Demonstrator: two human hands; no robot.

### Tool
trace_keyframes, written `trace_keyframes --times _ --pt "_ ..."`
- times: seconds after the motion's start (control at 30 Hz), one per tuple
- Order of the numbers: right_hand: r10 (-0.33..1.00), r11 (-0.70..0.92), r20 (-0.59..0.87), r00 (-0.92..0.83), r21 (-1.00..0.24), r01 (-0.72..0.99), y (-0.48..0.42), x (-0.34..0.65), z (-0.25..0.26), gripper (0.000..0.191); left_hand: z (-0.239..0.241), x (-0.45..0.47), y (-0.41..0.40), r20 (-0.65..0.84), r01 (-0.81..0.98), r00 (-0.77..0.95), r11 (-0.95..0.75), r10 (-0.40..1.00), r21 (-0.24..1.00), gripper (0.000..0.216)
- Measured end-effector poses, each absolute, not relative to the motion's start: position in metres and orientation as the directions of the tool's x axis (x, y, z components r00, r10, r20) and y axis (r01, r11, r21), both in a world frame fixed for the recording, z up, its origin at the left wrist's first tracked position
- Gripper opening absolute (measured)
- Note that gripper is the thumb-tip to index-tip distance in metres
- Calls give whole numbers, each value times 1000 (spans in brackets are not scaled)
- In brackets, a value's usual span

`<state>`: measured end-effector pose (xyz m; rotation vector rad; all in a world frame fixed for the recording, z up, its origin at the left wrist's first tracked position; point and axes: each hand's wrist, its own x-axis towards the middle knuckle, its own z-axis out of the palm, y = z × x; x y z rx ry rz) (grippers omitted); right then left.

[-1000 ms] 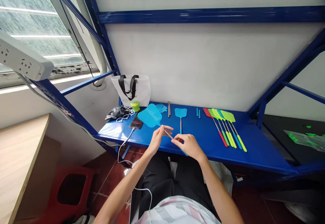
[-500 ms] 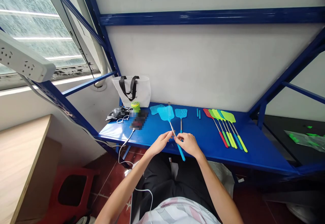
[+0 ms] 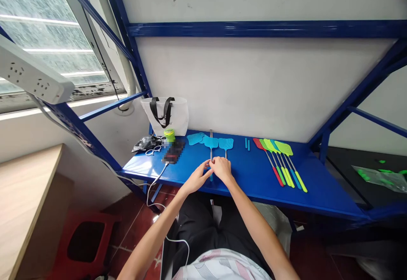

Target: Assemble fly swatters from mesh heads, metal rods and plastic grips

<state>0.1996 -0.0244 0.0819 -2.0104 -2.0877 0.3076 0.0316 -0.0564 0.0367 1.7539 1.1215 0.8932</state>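
Note:
A blue fly swatter [image 3: 211, 142] with a thin metal shaft points away from me over the table. My right hand [image 3: 221, 169] is closed on its shaft, fingers bent. From the other side my left hand [image 3: 199, 178] meets the shaft with thumb and fingertips; its exact grip is partly hidden. Part of the blue handle shows below the hands. To the right lies another blue fly swatter [image 3: 226, 144], its lower part covered by my right hand. More blue swatter heads [image 3: 194, 139] overlap at the left.
A row of red, green, yellow and blue fly swatters [image 3: 282, 161] lies at the right, near two short blue sticks [image 3: 247, 144]. At the left are a phone [image 3: 174, 152] on a cable, scissors [image 3: 153, 150], a green tub [image 3: 169, 135] and a white bag [image 3: 171, 117].
The held fly swatter has come down and turned from slanted to nearly straight away from me, beside the other blue one. Both hands shifted slightly left. The view tilted a little.

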Motion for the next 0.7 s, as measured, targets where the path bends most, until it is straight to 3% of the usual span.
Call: trace_keyframes --times 0.33,0.53,0.6,0.7 --pt "990 -107 64 125 -234 966 -17 248 69 36 34 30 -56 107 403 395 -277 912 872 66" --pt "991 -123 19 134 -277 953 -7 274 61 30 34 29 -59 137 402 407 -312 903 861 64" --pt "995 -95 9 104 -326 940 -13 285 56 31 33 28 -58 149 398 410 -324 900 858 62" --pt "996 -1 72 48 -546 838 -29 302 45 41 30 27 -54 173 368 440 -352 881 860 59"
